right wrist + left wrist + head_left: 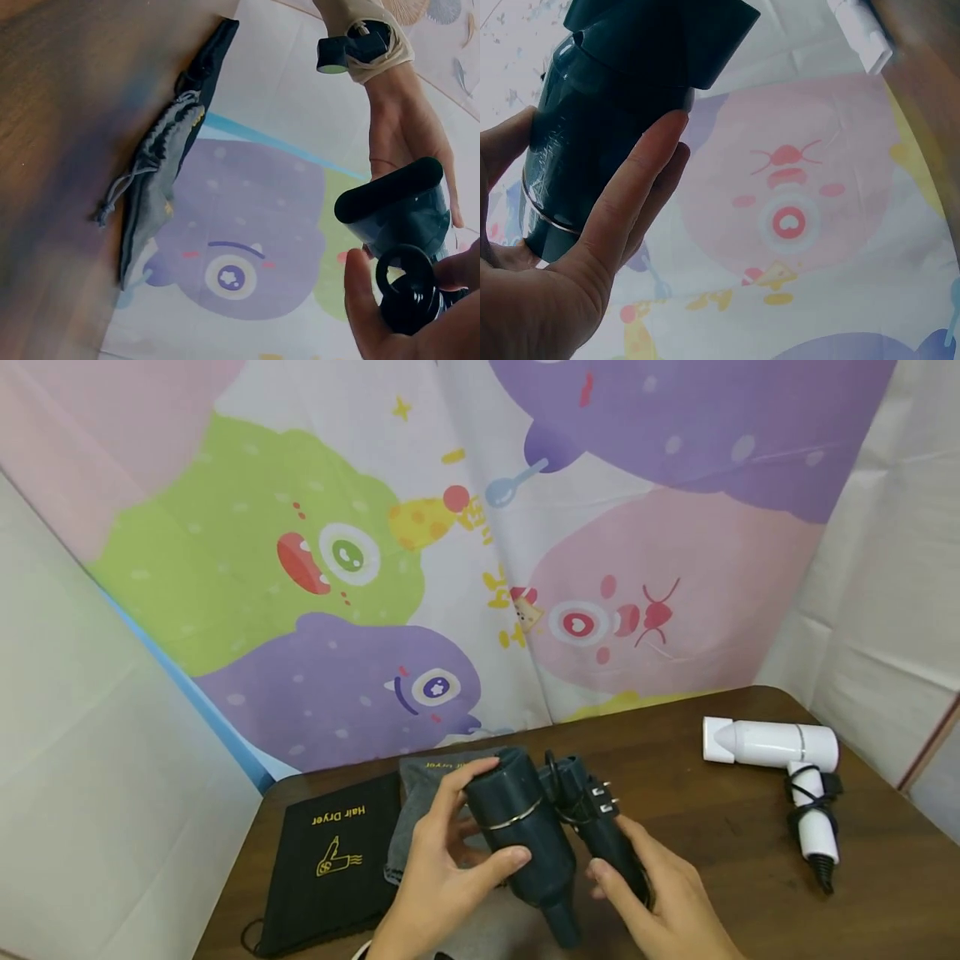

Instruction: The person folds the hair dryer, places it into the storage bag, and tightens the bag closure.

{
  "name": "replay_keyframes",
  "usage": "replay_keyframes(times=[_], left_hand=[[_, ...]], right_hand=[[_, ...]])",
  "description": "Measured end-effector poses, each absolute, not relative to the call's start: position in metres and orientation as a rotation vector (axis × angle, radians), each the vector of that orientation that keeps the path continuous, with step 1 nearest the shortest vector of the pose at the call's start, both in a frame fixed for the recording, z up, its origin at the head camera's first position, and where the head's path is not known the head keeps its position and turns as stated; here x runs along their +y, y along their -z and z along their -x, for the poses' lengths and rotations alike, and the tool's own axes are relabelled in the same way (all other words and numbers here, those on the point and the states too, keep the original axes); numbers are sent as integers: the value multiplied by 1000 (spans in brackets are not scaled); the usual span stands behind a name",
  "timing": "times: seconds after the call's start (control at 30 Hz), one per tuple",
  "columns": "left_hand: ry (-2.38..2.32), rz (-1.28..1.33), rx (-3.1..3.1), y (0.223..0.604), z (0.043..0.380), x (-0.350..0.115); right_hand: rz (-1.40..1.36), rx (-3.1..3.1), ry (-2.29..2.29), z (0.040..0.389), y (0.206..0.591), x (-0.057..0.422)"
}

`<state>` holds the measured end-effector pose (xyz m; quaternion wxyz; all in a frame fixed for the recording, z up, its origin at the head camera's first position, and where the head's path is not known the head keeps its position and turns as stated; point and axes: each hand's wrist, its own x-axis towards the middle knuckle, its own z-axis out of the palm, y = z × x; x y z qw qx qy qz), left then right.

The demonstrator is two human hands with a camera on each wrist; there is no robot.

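Note:
A dark teal hair dryer (528, 835) is held up over the near part of the table by both hands. My left hand (442, 860) grips its barrel, thumb on the near side and fingers round the far side. In the left wrist view the barrel (592, 142) lies between thumb and fingers, its flat nozzle (724, 45) pointing up. My right hand (667, 893) grips the handle (618, 847), where the black cord is wound and the plug (603, 797) sticks out. The right wrist view shows the hanging loop (382, 274) at the handle's end, beside the thumb.
On the brown table (720, 843), a white hair dryer (772, 743) with its cord wound round the handle lies at the right. A black drawstring pouch (337, 810) lies at the left, with a grey pouch (416, 789) beside it, partly behind my left hand. A cartoon-print cloth (450, 568) hangs behind.

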<state>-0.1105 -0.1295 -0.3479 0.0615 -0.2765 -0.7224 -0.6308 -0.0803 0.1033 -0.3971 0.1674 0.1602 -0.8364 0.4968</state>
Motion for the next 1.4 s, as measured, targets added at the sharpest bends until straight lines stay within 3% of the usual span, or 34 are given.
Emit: replay_keyframes(times=[0.23,0.57,0.83,1.13,1.4], left_hand=[[1928,830,-2128,346,109,-134],[2012,828,-2420,354,115,-132],[1665,977,-2701,365,120,-144],[1171,836,-2835,396,127,-177],[609,557,-2906,429,149,-206]], right_hand=[[-344,-2413,-1328,79,397,100],[-365,-2300,-1561,72,421,113],[-375,-2263,-1559,73,441,125],[-302,-2306,-1620,75,463,121],[-310,-2320,-1647,83,469,120]])
